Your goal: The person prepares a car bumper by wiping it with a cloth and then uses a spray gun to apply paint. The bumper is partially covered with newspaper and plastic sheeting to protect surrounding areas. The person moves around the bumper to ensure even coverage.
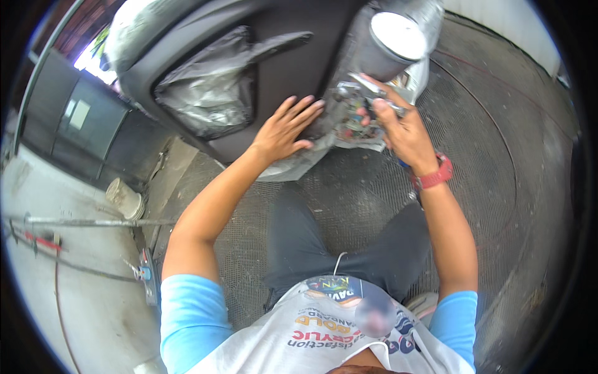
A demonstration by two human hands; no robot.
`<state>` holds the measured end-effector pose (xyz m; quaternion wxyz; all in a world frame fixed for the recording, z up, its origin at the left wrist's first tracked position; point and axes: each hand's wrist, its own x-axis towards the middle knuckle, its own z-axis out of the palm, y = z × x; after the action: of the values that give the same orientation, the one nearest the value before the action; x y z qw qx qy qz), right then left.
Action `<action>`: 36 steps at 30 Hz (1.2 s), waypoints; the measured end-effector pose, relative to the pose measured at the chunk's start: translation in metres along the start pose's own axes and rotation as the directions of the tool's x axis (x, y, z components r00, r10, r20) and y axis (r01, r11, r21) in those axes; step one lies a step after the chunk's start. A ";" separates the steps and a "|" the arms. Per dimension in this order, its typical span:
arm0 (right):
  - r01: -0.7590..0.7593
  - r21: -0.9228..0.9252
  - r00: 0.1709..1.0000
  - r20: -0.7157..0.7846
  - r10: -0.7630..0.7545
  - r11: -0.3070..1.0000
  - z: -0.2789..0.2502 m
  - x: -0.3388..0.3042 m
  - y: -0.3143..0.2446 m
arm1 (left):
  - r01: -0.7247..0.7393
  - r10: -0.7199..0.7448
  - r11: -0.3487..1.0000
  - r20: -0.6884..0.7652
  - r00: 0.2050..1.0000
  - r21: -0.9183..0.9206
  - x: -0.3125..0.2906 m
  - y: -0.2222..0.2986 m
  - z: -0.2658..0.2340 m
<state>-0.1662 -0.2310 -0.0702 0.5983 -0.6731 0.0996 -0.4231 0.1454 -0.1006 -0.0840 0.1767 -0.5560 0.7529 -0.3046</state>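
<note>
My left hand lies with fingers spread on a dark grey primed vehicle panel. Crinkled clear plastic masking film covers a recess in that panel, left of the hand. In my right hand, fingers wrapped round it, is a metallic spray gun. A grey cup with a white top rises just beyond the gun; where it joins the gun is hidden. Behind the right hand's fingers hangs translucent sheeting with coloured bits, too cluttered to make out.
A dark hose curves across the floor at the right. Along the left stand a white bucket, a horizontal metal pipe and a pale wall. Grey metal doors stand at the far left. My legs are below the panel.
</note>
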 end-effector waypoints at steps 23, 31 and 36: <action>0.065 -0.029 0.998 0.004 -0.065 0.997 -0.005 0.006 0.039 | -0.117 0.100 0.961 0.080 0.992 0.252 0.047 -0.047 -0.034; 0.154 -0.139 0.963 -0.199 -0.180 0.978 -0.038 0.066 -0.003 | -0.021 0.058 0.884 -0.065 0.996 0.467 0.148 -0.078 -0.100; 0.210 -0.089 0.938 -0.263 -0.226 0.974 -0.060 0.095 -0.012 | -0.031 0.102 0.787 -0.080 0.992 0.616 0.198 -0.095 -0.124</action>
<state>-0.1526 -0.3323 -0.0214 0.5079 -0.6332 0.1182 -0.5719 0.0765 -0.2735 0.0862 0.3167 -0.4242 0.6409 -0.5559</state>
